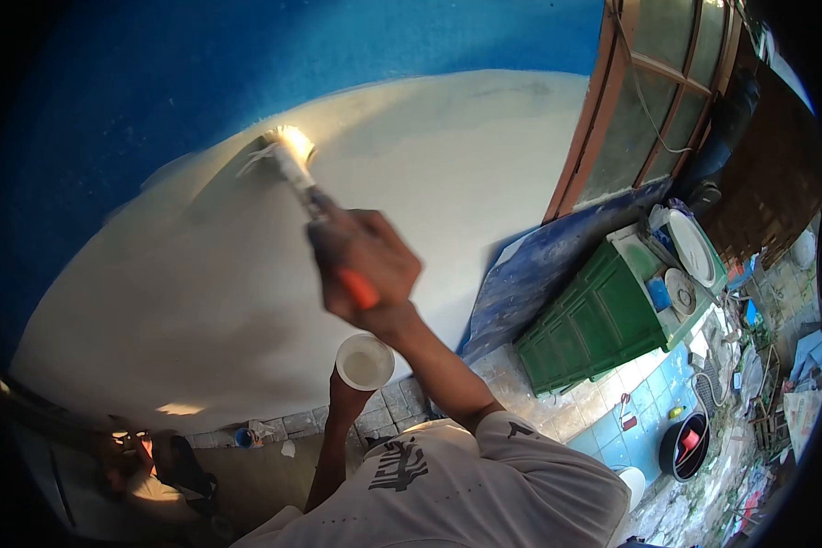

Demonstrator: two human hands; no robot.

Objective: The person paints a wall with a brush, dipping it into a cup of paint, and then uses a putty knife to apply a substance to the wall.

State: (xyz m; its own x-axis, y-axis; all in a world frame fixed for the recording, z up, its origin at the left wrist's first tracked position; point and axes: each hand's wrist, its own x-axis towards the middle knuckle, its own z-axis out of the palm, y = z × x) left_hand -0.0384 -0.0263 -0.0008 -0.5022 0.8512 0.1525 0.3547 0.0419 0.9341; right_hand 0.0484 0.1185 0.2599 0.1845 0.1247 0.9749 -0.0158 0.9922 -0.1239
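At the wall, clamped brush in right hand, cup in left hand; risked spillage through cup tilt.

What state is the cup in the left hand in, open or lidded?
Open. The cup in the left hand shows its pale inside within a round rim, with no lid across it.

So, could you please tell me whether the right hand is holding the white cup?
No, the right hand grips the brush, while the white cup is in the left hand.
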